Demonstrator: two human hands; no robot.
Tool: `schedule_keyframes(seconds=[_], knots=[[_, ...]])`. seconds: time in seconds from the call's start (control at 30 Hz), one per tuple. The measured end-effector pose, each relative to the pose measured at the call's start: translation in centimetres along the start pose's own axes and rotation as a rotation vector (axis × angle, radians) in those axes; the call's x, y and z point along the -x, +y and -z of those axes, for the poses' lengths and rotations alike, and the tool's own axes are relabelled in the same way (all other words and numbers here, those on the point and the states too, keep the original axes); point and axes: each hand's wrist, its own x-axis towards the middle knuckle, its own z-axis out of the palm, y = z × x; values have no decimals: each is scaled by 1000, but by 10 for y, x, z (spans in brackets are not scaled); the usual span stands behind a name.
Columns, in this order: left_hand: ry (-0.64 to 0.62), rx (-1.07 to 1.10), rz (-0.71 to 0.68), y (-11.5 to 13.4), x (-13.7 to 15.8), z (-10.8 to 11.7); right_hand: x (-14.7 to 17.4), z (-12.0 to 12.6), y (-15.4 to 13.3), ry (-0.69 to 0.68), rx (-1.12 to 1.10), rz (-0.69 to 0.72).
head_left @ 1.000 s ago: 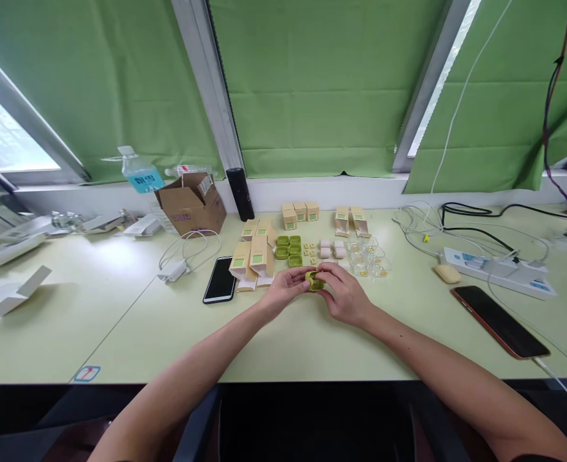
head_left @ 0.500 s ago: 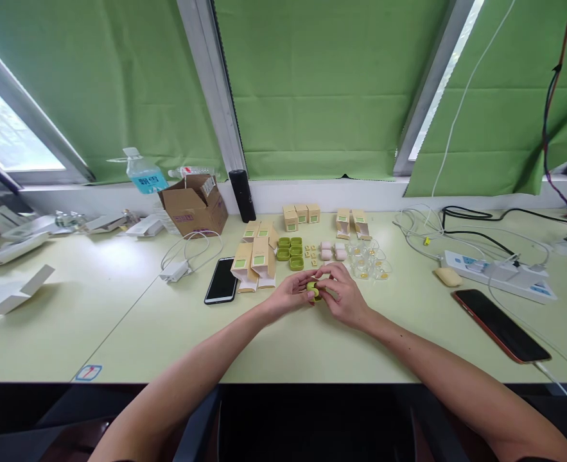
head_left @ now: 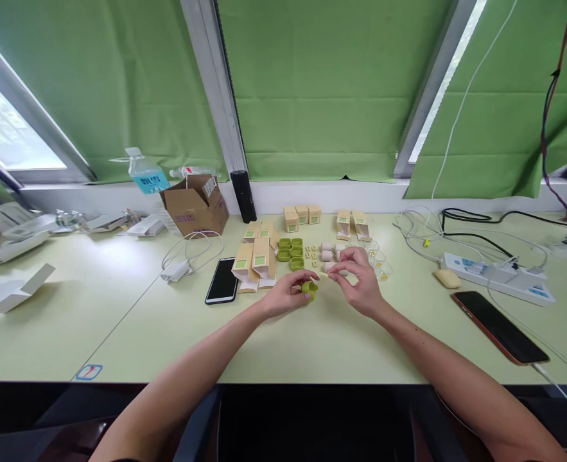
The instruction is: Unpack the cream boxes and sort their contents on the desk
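My left hand (head_left: 287, 294) is closed around a small olive-green case (head_left: 309, 288) that stands open over the front of the table. To its right, my right hand (head_left: 360, 285) pinches a small pale-yellow piece (head_left: 324, 274), too small to make out exactly. Just beyond my hands lie several square green cases (head_left: 297, 263) in two columns, a group of tiny yellow parts (head_left: 314, 264), and pale pink rounded blocks (head_left: 326, 255). My right hand partly hides the blocks and the clear plastic pieces (head_left: 383, 269) behind it.
Kraft boxes with green labels (head_left: 242, 264) stand left of the cases, others (head_left: 291, 221) at the back. Phones lie left (head_left: 221, 280) and right (head_left: 499, 327). A power strip (head_left: 499, 277) with cables is at right, a brown carton (head_left: 194, 208) back left.
My right hand has drawn away from the green case to the right, with the pale-yellow piece between its fingertips. My left hand keeps the case almost in place.
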Motion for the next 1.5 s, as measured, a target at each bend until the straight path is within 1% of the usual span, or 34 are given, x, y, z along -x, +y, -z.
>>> schedule_keyframes(seconds=[0.03,0.1,0.17,0.23,0.3,0.37,0.47,0.57,0.63,0.67,0.73,0.8,0.83,0.93,1.03,1.13,1.23,1.33,1.43,1.5], knots=[[-3,-73,-24,1,1,-2,-4,0,4,1,41,-2],[12,-235,-61,2,2,-6,-14,-4,15,-61,155,10],[57,-386,-83,1,3,-10,-24,-14,25,-179,293,34],[77,-508,-89,0,4,-12,-34,-28,32,-297,439,57],[62,-599,-84,1,4,-14,-44,-42,36,-391,563,78],[48,-666,-73,2,3,-13,-51,-55,39,-461,634,96],[51,-732,-64,4,3,-12,-56,-69,42,-505,659,111],[44,-769,-63,5,2,-10,-56,-72,45,-497,654,102],[37,-793,-75,7,3,-8,-56,-66,45,-463,631,85],[32,-809,-86,7,3,-7,-55,-61,44,-420,598,75],[16,-852,-116,10,5,-5,-52,-47,40,-294,496,62],[-2,-919,-158,13,6,-3,-43,-33,34,-170,389,64],[-9,-957,-180,14,7,-2,-36,-27,31,-137,355,70],[-35,-1051,-236,15,9,1,-7,-18,22,-133,315,111],[-64,-1101,-268,10,8,4,20,-20,21,-153,337,159],[-59,-1122,-294,7,5,9,31,-24,24,-147,315,150],[14,-1106,-314,10,3,18,27,-23,27,-115,288,152],[154,-1082,-303,16,1,32,24,-20,27,-109,299,184],[278,-1073,-225,17,-1,45,25,-20,26,-128,318,195],[333,-1082,-160,14,-4,51,27,-21,25,-144,327,186]])
